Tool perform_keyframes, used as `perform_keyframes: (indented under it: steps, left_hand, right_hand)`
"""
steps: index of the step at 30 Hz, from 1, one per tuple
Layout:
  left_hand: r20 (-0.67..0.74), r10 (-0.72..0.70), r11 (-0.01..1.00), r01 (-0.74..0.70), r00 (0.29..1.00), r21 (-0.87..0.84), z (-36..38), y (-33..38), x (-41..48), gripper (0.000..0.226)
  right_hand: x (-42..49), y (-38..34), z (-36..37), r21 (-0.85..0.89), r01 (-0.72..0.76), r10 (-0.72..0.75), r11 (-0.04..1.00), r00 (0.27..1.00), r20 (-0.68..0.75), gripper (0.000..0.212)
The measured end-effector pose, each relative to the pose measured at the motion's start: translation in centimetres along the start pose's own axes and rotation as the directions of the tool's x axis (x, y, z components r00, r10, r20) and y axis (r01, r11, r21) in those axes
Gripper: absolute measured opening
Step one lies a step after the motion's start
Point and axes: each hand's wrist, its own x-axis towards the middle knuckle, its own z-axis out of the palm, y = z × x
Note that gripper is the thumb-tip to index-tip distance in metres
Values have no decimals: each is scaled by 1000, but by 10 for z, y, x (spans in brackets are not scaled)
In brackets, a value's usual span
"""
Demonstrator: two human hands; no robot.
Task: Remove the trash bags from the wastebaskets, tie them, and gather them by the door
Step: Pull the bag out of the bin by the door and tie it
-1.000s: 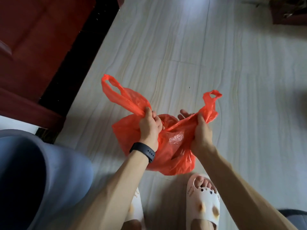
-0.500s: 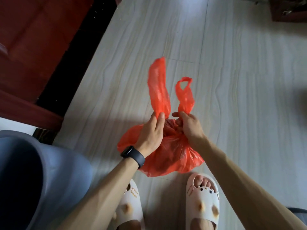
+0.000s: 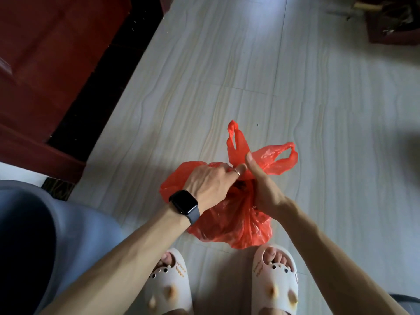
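A full red plastic trash bag (image 3: 229,226) hangs just above the pale floor in front of my feet. Its two handle loops (image 3: 272,159) stick up and to the right past my fingers, crossed over each other. My left hand (image 3: 211,185), with a black watch on the wrist and a ring on one finger, grips the bunched neck of the bag from the left. My right hand (image 3: 261,187) grips the same neck from the right, thumb pointing up against the handles. The point where the handles cross is hidden between my hands.
A dark red wooden door (image 3: 45,64) with a black threshold strip (image 3: 102,87) runs along the left. A blue-grey wastebasket (image 3: 68,235) stands at the lower left. My two white slippers (image 3: 275,280) are below the bag. A dark wooden object (image 3: 393,21) sits at the top right corner.
A second ago my hands held the handles spread wide apart. They came together, the handles crossed over each other, and both hands now close on the neck with the loops leaning right.
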Motion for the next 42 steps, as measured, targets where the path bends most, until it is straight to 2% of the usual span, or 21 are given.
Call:
perform_keyframes:
  steps: [3,6,8,9,11,13,15,17,19,21,22,23,25,26,27,29,31,33,36,39,42]
  left_hand:
    - [-75,77,997,-75,994,21,6,5,-5,56]
    - [-152,77,996,-82,985,-28,9,8,-7,54]
    - [-114,-62,956,26,992,-293,9,8,-10,48]
    - [-62,-167,878,120,984,-463,8,7,-13,41]
    - [160,-293,623,315,943,-716,4,5,-14,25]
    - [423,-270,270,490,865,-829,-2,-3,-9,3]
    - [602,-191,-59,603,775,-795,-6,-17,-4,14]
    - [701,-52,-323,652,711,-686,-11,-27,1,16]
    - [708,52,-478,640,704,-601,-13,-29,6,16]
    - [694,85,-520,626,715,-581,-15,-29,9,16]
    - [686,108,-521,629,719,-577,-16,-28,11,17]
    - [678,135,-509,637,723,-579,-16,-29,12,19]
    - [682,187,-449,679,707,-581,-18,-30,14,27]
    - [699,219,-412,714,681,-567,-21,-31,15,34]
    - [713,251,-363,746,655,-558,-24,-31,16,41]
    - [727,329,-243,798,602,-551,-28,-30,17,57]
    - [741,378,-170,829,554,-533,-31,-26,18,63]
    - [730,375,-218,820,571,-529,-30,-24,19,59]
    - [711,323,-312,780,624,-543,-27,-24,17,57]
    - [736,109,-343,720,668,-603,-22,-13,18,51]
    - [668,-159,-366,585,727,-724,-9,-5,23,71]
  right_hand:
    - [7,-1,1,-13,-83,77,996,965,-252,79]
    - [9,-3,2,59,-94,109,994,925,-365,55]
    - [5,-10,3,173,-86,139,981,937,-321,41]
    - [1,-16,4,235,-79,148,969,945,-293,39]
    - [-2,-21,0,317,-73,157,946,956,-247,40]
    - [-6,-22,-1,325,-71,148,943,964,-219,40]
    - [-8,-19,-4,279,-62,116,958,976,-182,35]
    - [-14,-20,-8,189,-8,32,982,992,-124,30]
    - [-21,-22,-16,70,43,-43,997,999,-6,25]
    - [-29,-26,-21,-179,98,-82,979,992,93,10]
    - [-31,-26,-25,-347,159,-140,924,987,78,10]
    - [-32,-24,-28,-524,239,-259,817,965,37,14]
    - [-30,-18,-31,-779,356,-578,517,816,-11,16]
    - [-29,-13,-31,-824,383,-690,418,724,-14,17]
    - [-29,-9,-29,-836,396,-754,380,656,-32,21]
    - [-24,-2,-28,-840,384,-801,384,591,-97,28]
    - [-22,3,-27,-812,377,-798,446,579,-170,25]
    - [-22,4,-29,-772,390,-797,502,554,-238,18]
    - [-24,6,-30,-767,416,-815,489,531,-232,18]
    - [-25,10,-21,-731,430,-790,529,565,-240,23]
    - [-24,14,-19,-753,435,-796,493,575,-189,24]
